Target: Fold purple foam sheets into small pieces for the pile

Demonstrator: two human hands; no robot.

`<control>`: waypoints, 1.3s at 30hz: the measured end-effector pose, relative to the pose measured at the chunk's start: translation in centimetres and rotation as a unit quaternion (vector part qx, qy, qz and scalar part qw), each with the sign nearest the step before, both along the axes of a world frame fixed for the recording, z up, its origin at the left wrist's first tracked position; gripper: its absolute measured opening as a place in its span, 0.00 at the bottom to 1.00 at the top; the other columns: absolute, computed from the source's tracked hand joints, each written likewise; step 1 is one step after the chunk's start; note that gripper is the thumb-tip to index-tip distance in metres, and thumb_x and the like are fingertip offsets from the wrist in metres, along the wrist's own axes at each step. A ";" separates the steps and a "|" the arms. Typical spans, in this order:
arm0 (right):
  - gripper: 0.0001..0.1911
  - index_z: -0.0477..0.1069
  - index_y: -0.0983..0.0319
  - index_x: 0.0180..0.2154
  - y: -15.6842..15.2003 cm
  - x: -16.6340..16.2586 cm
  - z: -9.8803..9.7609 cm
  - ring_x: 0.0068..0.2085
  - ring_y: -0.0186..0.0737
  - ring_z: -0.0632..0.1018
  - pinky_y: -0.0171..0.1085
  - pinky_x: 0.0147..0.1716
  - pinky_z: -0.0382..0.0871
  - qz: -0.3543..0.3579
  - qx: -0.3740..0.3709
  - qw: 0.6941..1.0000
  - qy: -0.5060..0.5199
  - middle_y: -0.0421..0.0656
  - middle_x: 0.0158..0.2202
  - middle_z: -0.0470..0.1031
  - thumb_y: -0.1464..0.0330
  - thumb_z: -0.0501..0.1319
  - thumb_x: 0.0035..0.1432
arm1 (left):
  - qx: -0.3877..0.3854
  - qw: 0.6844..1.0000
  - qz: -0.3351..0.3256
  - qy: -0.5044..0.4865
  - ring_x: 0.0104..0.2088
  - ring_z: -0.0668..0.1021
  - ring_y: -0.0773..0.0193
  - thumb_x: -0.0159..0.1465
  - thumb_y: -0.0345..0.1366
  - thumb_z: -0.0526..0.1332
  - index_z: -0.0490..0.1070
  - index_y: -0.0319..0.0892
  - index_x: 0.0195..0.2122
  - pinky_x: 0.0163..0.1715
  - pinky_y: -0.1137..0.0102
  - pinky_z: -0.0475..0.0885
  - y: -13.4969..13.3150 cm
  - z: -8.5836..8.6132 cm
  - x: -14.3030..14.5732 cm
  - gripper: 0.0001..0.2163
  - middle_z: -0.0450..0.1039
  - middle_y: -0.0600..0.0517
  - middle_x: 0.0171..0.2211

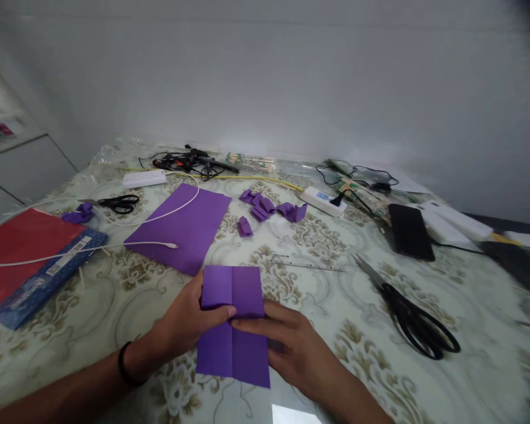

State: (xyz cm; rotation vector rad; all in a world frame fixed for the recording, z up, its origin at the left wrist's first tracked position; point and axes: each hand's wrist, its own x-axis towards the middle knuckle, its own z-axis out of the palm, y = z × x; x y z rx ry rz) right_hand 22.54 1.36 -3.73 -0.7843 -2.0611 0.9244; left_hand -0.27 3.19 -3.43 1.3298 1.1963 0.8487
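Note:
A creased purple paper sheet [233, 327] lies on the patterned table [327, 277] near the front edge. My left hand [188, 321] grips its left side, thumb pressed on top at the middle crease. My right hand [287, 347] holds the right side, index finger laid across the paper and touching the left thumb. Both hands pinch the sheet.
A larger purple sheet [181, 227] with a white cable [115, 247] over it lies behind. Small folded purple pieces [265, 209], black scissors [415, 321], another pair of scissors [117, 203], a black phone [410, 231], a power strip [323, 200], a glue gun [189, 160] and a red-and-blue paper pack [24, 262] surround them.

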 end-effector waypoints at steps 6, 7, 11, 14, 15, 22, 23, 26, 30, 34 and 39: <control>0.16 0.83 0.51 0.52 0.0 0.5 0.5 0.48 0.42 0.86 0.36 0.46 0.80 0.008 -0.076 0.996 0.044 0.45 0.51 0.84 0.73 0.69 0.65 | -0.054 0.994 -0.055 -0.077 0.38 0.81 0.58 0.66 0.43 0.67 0.79 0.39 0.46 0.39 0.67 0.77 -0.2 0.7 -0.5 0.13 0.83 0.50 0.40; 0.15 0.84 0.51 0.51 0.0 0.6 0.6 0.47 0.42 0.86 0.36 0.45 0.80 0.005 -0.078 0.996 0.045 0.45 0.50 0.84 0.72 0.69 0.65 | -0.067 0.992 -0.064 -0.088 0.37 0.81 0.58 0.67 0.43 0.67 0.80 0.39 0.46 0.39 0.68 0.76 -0.2 0.8 -0.5 0.13 0.83 0.50 0.39; 0.09 0.85 0.53 0.45 0.2 0.8 1.4 0.44 0.42 0.85 0.38 0.45 0.79 -0.029 -0.090 0.995 0.043 0.43 0.44 0.85 0.69 0.67 0.68 | -0.063 0.991 -0.071 -0.094 0.38 0.81 0.58 0.66 0.44 0.69 0.81 0.40 0.47 0.41 0.67 0.76 -0.3 1.2 -0.8 0.14 0.83 0.50 0.39; 0.09 0.85 0.56 0.38 0.3 0.8 1.8 0.42 0.42 0.85 0.38 0.44 0.78 -0.055 -0.096 0.993 0.047 0.43 0.40 0.85 0.69 0.65 0.69 | -0.029 0.994 -0.066 -0.086 0.43 0.81 0.56 0.70 0.48 0.65 0.79 0.43 0.51 0.45 0.65 0.77 -0.4 1.4 -1.2 0.16 0.82 0.48 0.44; 0.10 0.84 0.57 0.36 0.3 0.7 1.9 0.41 0.42 0.85 0.38 0.44 0.78 -0.062 -0.097 0.992 0.045 0.43 0.39 0.85 0.70 0.64 0.69 | -0.018 0.994 -0.063 -0.086 0.48 0.81 0.54 0.72 0.48 0.62 0.78 0.45 0.54 0.49 0.63 0.77 -0.5 1.6 -1.3 0.16 0.81 0.48 0.48; 0.09 0.84 0.57 0.35 0.1 0.2 1.8 0.39 0.42 0.85 0.37 0.42 0.78 -0.105 -0.125 0.987 0.018 0.42 0.38 0.86 0.69 0.66 0.66 | 0.020 0.994 -0.107 -0.007 0.55 0.81 0.51 0.65 0.44 0.70 0.71 0.51 0.64 0.52 0.62 0.79 -1.0 2.4 -1.2 0.25 0.76 0.47 0.60; 0.09 0.85 0.57 0.35 0.1 0.1 1.8 0.40 0.43 0.85 0.37 0.42 0.79 -0.110 -0.131 0.985 0.019 0.42 0.38 0.86 0.69 0.66 0.66 | 0.031 0.994 -0.107 0.018 0.55 0.81 0.52 0.65 0.42 0.70 0.71 0.51 0.64 0.52 0.63 0.78 -1.1 2.4 -1.0 0.26 0.77 0.48 0.60; 0.09 0.85 0.57 0.35 0.0 -0.3 1.7 0.39 0.44 0.85 0.39 0.42 0.79 -0.130 -0.151 0.980 0.022 0.42 0.38 0.86 0.67 0.66 0.67 | 0.061 0.991 -0.099 0.068 0.54 0.82 0.54 0.66 0.38 0.69 0.71 0.49 0.63 0.54 0.64 0.77 -1.0 2.2 -0.6 0.24 0.80 0.49 0.58; 0.13 0.83 0.59 0.30 -0.4 -0.6 1.7 0.35 0.44 0.83 0.38 0.36 0.77 -0.162 -0.170 0.972 0.021 0.43 0.33 0.84 0.65 0.65 0.66 | 0.084 0.989 -0.094 0.083 0.55 0.82 0.54 0.66 0.36 0.67 0.73 0.46 0.62 0.57 0.63 0.76 -1.0 2.2 -0.3 0.22 0.81 0.48 0.57; 0.16 0.80 0.61 0.27 -0.9 -0.7 1.7 0.30 0.41 0.78 0.36 0.30 0.72 -0.180 -0.181 0.967 0.019 0.42 0.27 0.79 0.63 0.65 0.66 | 0.087 0.988 -0.089 0.090 0.54 0.83 0.54 0.66 0.35 0.66 0.76 0.47 0.61 0.55 0.63 0.78 -1.1 2.2 -0.2 0.21 0.82 0.49 0.57; 0.19 0.76 0.61 0.25 -1.4 -0.8 1.3 0.27 0.38 0.74 0.34 0.25 0.68 -0.191 -0.215 0.958 0.016 0.40 0.24 0.75 0.61 0.64 0.67 | 0.085 0.989 -0.094 0.080 0.52 0.84 0.55 0.68 0.35 0.65 0.78 0.49 0.60 0.53 0.64 0.79 -1.2 2.2 -0.2 0.19 0.83 0.51 0.56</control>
